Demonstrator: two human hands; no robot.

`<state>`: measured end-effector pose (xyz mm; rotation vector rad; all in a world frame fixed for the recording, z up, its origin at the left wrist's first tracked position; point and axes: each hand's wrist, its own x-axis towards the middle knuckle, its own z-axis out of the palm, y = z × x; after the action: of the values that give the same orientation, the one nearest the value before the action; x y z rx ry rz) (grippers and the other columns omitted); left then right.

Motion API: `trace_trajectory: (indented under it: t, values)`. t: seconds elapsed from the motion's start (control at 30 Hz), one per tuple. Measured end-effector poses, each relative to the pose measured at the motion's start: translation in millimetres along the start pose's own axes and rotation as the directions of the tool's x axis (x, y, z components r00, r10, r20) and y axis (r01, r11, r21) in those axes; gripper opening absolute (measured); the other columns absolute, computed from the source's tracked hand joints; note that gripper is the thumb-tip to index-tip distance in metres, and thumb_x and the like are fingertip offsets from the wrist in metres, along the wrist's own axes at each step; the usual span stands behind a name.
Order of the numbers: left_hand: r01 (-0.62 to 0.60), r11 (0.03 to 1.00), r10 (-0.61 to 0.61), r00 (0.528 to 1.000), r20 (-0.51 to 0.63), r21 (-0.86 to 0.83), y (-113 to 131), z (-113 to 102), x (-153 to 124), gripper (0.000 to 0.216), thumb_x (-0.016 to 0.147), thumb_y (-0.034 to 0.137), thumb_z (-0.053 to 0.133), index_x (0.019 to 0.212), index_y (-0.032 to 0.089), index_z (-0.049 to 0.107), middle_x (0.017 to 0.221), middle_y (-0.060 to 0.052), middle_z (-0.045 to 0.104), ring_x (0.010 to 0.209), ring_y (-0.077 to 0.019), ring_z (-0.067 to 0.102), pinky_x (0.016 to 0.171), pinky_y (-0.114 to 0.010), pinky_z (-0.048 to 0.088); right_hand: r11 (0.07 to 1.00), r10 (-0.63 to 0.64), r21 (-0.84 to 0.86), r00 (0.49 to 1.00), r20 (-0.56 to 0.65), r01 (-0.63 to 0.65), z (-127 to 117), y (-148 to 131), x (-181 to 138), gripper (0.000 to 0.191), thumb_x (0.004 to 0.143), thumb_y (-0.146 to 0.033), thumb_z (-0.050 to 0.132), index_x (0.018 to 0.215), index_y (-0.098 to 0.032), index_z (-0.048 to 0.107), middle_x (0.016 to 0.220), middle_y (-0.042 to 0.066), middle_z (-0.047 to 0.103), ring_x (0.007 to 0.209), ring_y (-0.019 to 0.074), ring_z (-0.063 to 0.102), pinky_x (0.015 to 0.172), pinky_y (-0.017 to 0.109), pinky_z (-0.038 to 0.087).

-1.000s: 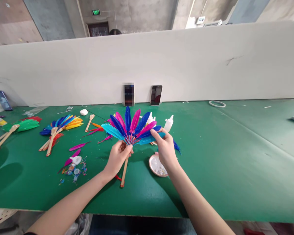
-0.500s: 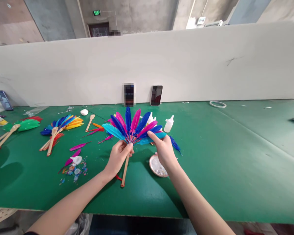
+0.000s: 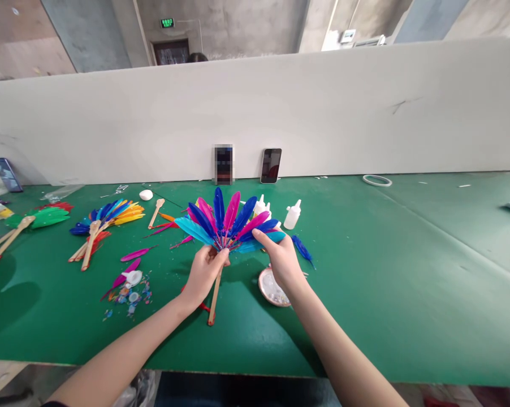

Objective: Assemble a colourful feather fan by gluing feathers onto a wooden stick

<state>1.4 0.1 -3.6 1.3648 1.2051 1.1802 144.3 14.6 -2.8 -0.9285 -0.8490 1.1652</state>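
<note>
A feather fan (image 3: 232, 217) with blue, pink and turquoise feathers is spread out above the table. My left hand (image 3: 204, 274) is closed around the base of the feathers, where they meet the wooden handle (image 3: 215, 299). My right hand (image 3: 282, 254) pinches the turquoise and blue feathers at the fan's right edge between thumb and fingers. Below my right hand lies a round shallow dish (image 3: 272, 288) with small shiny pieces, partly hidden by the wrist. A red cord (image 3: 204, 307) hangs by the handle.
White squeeze bottles (image 3: 293, 215) stand behind the fan. Loose pink feathers (image 3: 128, 271) and scattered sequins (image 3: 132, 299) lie left. Further left are more feather fans (image 3: 106, 220). Phones (image 3: 271, 165) lean on the white partition (image 3: 323, 113). A white ring (image 3: 377, 180) lies on the green table (image 3: 386, 282).
The fan has shifted slightly left with both hands still on it. My right hand has moved a little left too. The things on the table have not moved.
</note>
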Motion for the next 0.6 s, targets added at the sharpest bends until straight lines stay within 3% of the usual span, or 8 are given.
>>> trace_trajectory:
  t: [0.6]
  values:
    - [-0.004,0.997,0.01,0.998,-0.069,0.083,5.5,-1.7,-1.3,0.025,0.066,0.037,0.051,0.051,0.018,0.046,0.048,0.002,0.051,0.051,-0.0125,0.05,0.054,-0.025,0.039,0.995,-0.039,-0.091,0.999,0.012,0.04,1.0,1.4,-1.1,0.028,0.059,-0.039,0.068,0.077,-0.018,0.065,0.076,0.003,0.068,0.074,0.02,0.062,0.069,0.033,0.048]
